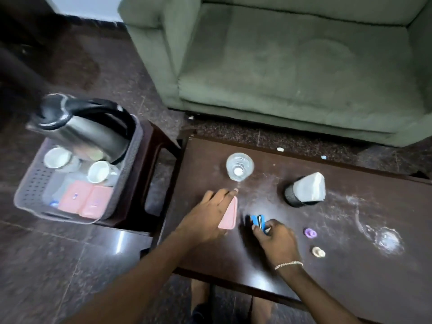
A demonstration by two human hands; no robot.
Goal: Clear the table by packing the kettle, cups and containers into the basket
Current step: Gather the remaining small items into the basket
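On the dark table (350, 230) my left hand (208, 216) lies on a pink container (230, 216), fingers spread over its lid. Just to its right, my right hand (275, 237) pinches a small blue object (257, 222). A grey basket (126, 183) stands on a stool to the left. It holds a steel kettle (86, 132), two white cups (57, 157) (99, 171) and two pink containers (85, 201). A clear water bottle (239, 166) stands upright on the table beyond my left hand.
A black mesh holder with white tissue (306, 190) stands at mid-table. A purple ring (310, 233) and a cream-coloured ring (318, 251) lie to the right of my right hand. White residue marks the table's right part. A green sofa (280, 66) sits behind.
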